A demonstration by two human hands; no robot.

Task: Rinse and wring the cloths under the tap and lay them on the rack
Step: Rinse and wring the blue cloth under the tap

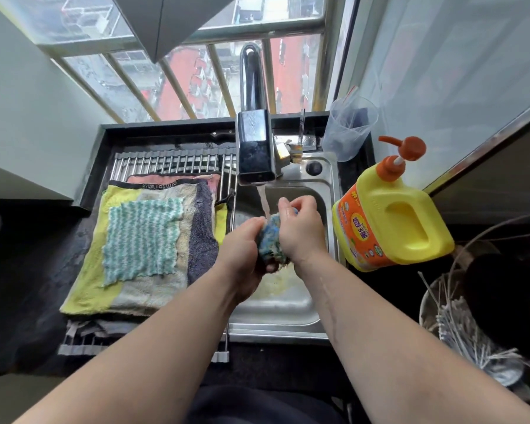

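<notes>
Cloth (271, 240), blue and green and bunched into a wad, sits over the sink (282, 307), right at the foot of the stream of water (263, 203) running from the black tap (254, 148). The left hand (245, 252) grips its lower end, fingers curled round it. The right hand (300, 231) clamps the upper end, thumb and fingers pinching the top. Left of the sink, the rack (172, 160) carries flat-laid pieces: a green-and-white striped cloth (141, 240) on top of a yellow towel (86, 270), a grey towel (201, 234) beside it and a pink cloth (166, 179) at the back. A yellow soap bottle (392, 221) with an orange pump stands right of the sink, with a clear plastic cup (349, 127) behind it.
</notes>
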